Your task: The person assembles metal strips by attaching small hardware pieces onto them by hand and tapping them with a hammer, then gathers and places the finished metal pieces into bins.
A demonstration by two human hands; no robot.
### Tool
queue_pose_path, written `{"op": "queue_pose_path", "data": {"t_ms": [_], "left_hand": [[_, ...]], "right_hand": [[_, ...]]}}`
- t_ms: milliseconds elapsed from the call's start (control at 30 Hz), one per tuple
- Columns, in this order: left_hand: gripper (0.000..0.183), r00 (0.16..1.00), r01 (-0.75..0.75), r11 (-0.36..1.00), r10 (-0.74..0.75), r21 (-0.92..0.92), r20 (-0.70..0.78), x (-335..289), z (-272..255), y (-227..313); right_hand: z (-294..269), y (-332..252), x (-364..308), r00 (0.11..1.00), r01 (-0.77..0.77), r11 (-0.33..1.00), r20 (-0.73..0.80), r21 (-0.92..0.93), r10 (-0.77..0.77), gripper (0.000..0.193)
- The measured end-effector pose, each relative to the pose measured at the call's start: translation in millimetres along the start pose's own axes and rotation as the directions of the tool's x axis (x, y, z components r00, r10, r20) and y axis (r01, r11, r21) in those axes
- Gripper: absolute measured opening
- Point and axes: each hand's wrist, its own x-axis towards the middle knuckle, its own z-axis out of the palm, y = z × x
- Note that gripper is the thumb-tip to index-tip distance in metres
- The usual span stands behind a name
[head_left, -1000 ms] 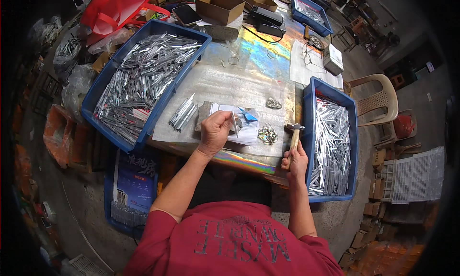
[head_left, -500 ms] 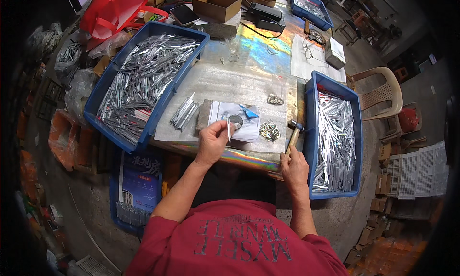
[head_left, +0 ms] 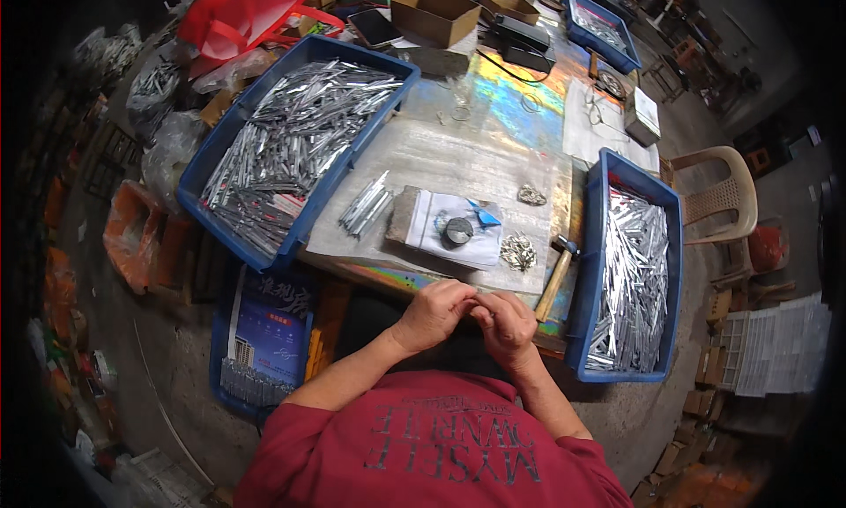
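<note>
My left hand (head_left: 434,316) and my right hand (head_left: 507,325) meet just off the table's front edge. Fingertips pinch together on something too small or hidden to make out. A wooden-handled hammer (head_left: 553,288) lies on the table beside my right hand, its head pointing away. Beyond my hands stands a stone-like block (head_left: 402,217) topped with white paper (head_left: 430,235), a dark round disc (head_left: 458,231) and a blue scrap (head_left: 484,214). Right of it is a heap of small metal pieces (head_left: 519,252). Several slim silvery sticks (head_left: 367,207) lie to its left.
Blue tubs of silvery sticks flank the work area, one left (head_left: 345,166) and one right (head_left: 589,305). A small clear bag of pieces (head_left: 531,194) lies farther back. Cardboard box (head_left: 432,14), red bag (head_left: 233,23) and black device (head_left: 520,37) are at the back; a plastic chair (head_left: 727,186) stands right.
My right hand has let go of the hammer, which now lies on the table. My left hand has drawn back from the block with its thin silvery piece, and both hands have come together.
</note>
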Motion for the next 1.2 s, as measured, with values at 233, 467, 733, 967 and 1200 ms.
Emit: {"op": "queue_pose_path", "data": {"t_ms": [233,467,733,967,1200], "left_hand": [[0.009,0.976,-0.212,0.976,0.214,0.041,-0.036,-2,-8,-9],[0.006,0.950,0.093,0.934,0.021,0.345,-0.312,-5,-52,-35],[0.012,0.935,0.289,0.692,-0.055,0.662,-0.350,2,-98,-94],[0.014,0.914,0.359,0.625,-0.085,0.693,-0.397,6,-95,-99],[0.012,0.901,0.306,0.651,0.039,0.694,-0.433,6,-109,-61]], "right_hand": [[7,-7,-2,0.887,-0.436,0.844,-0.007,0.312,0.461,0.024],[14,-11,10,0.760,-0.563,0.457,0.214,0.689,0.613,0.033],[13,0,-15,0.652,-0.687,0.410,0.260,0.600,0.712,0.023],[13,5,-26,0.630,-0.739,0.437,0.294,0.513,0.719,0.022],[13,9,-38,0.598,-0.755,0.397,0.299,0.522,0.744,0.020]]}}
